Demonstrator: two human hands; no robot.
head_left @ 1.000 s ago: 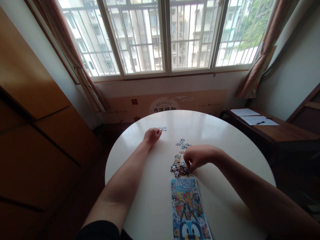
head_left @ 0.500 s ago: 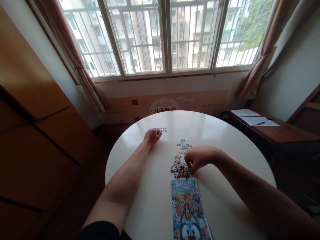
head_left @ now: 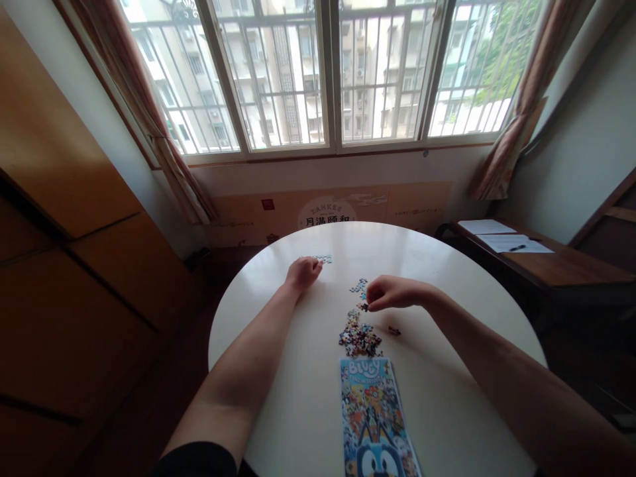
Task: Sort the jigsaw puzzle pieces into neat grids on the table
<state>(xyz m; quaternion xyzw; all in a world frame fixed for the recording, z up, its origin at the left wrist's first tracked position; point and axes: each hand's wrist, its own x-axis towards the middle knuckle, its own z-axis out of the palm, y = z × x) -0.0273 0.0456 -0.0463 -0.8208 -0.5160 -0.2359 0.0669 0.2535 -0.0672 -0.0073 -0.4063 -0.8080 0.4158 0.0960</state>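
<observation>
My left hand rests on the white round table with its fingers curled, beside a small strip of joined light-blue puzzle pieces; whether it holds anything is hidden. Above the middle of the table, my right hand pinches a dark puzzle piece. Below it lies a heap of mixed puzzle pieces, and bluish loose pieces lie just left of its fingers. Some brown pieces sit apart, right of the heap. A blue printed picture sheet lies nearest to me.
The white table has a curved edge around both arms. At the right, a wooden side table holds papers and a pen. A printed cardboard panel stands behind the table, under the barred window.
My right hand has moved up and away from the heap with a dark piece in its fingers. The brown pieces right of the heap now show. My left hand has stayed in place.
</observation>
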